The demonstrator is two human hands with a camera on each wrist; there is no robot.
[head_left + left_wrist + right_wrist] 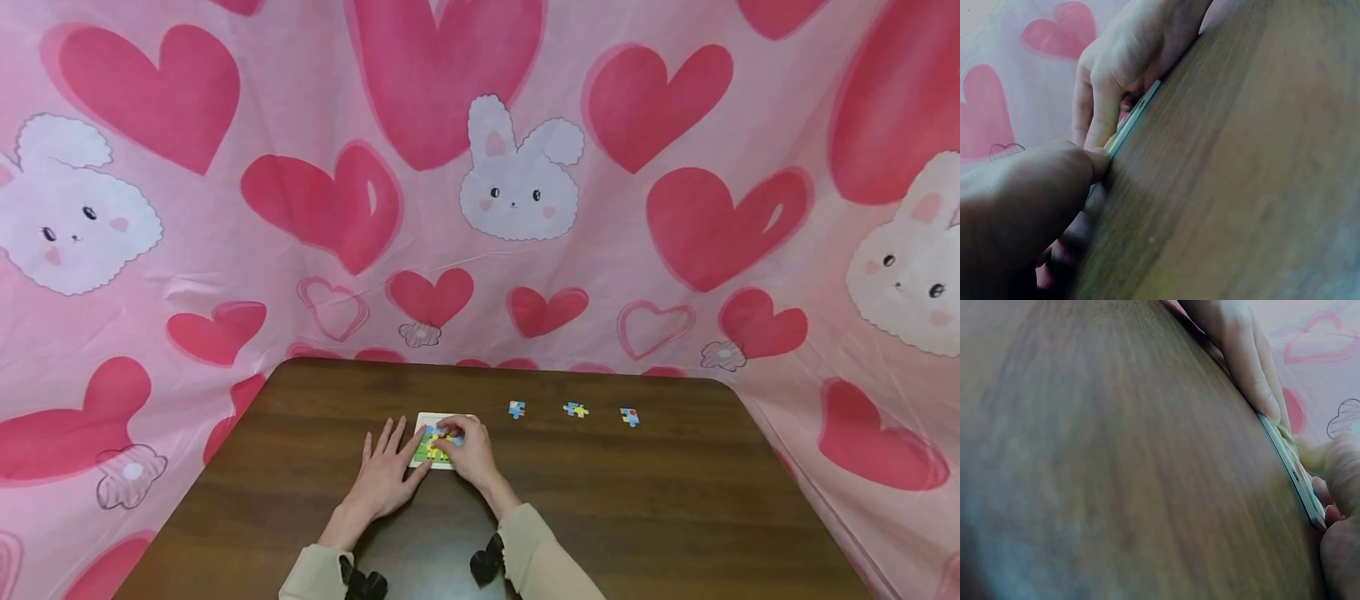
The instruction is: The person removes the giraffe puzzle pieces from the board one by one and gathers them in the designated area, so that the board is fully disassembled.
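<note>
A small jigsaw puzzle in a white-rimmed tray (432,465) lies on the table, its picture green, yellow and blue. My left hand (385,482) rests along the tray's left side with fingers spread, thumb and index finger touching the rim. Over the puzzle's right part, my right hand (472,454) bends its thumb and fingers together and pinches a puzzle piece against the picture; the fingers mostly hide that piece. From the left wrist view, the thin tray edge (1135,115) shows beneath the right hand's fingers.
Three loose puzzle pieces lie in a row to the right of the tray: a blue and white one (517,409), a yellow and blue one (576,409) and a blue one with red (630,416). The brown wooden table (675,500) ends against a pink heart-and-rabbit cloth (540,275).
</note>
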